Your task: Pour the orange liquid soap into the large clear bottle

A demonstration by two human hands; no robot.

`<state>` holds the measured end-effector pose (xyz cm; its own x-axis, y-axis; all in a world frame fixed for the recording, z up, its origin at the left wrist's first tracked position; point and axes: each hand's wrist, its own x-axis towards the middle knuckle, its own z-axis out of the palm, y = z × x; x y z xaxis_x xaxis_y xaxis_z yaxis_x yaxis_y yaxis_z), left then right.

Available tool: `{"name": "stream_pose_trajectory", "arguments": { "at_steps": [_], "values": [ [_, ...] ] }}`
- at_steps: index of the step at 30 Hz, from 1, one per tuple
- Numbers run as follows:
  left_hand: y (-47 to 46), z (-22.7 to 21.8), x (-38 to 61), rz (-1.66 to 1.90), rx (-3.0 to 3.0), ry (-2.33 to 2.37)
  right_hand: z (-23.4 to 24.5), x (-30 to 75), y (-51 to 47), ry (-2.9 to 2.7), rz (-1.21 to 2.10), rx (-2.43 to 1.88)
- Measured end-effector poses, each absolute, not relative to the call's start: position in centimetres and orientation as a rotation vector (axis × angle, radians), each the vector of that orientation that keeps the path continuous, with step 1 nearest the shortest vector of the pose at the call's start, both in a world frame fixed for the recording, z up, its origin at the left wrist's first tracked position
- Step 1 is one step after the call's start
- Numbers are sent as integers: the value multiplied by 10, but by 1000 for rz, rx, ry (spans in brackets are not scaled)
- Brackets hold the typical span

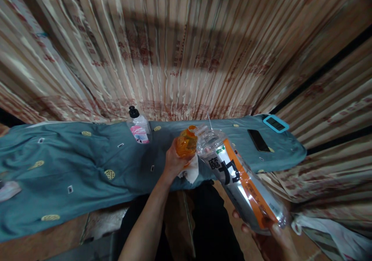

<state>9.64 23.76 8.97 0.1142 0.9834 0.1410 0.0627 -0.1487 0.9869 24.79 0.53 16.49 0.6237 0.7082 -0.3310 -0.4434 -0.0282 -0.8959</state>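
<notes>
My left hand (173, 160) is closed around a small orange see-through bottle (186, 142), whose uncapped neck points up. In my right hand (271, 235) is a large clear plastic bottle (241, 179) with a silver and orange label, gripped near its base. It is tilted, so its neck leans over to the left and meets the mouth of the orange bottle; whether the two rims touch I cannot tell. Under my left hand a crumpled white tissue (190, 170) shows. Any liquid passing between the bottles cannot be made out.
A clear pump-top bottle (140, 128) with a pink label stands left on the teal cloth-covered surface (95, 156). Towards the right lie a black phone (258, 140) and a blue-framed digital timer (276, 124). A patterned curtain (180, 51) hangs right behind.
</notes>
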Motion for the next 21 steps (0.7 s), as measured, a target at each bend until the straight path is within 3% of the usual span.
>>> {"name": "stream_pose_trajectory", "arguments": {
  "at_steps": [21],
  "values": [
    [238, 88, 93, 1155, 1485, 1142, 164, 239, 19, -215, 1030, -1204]
  ]
}}
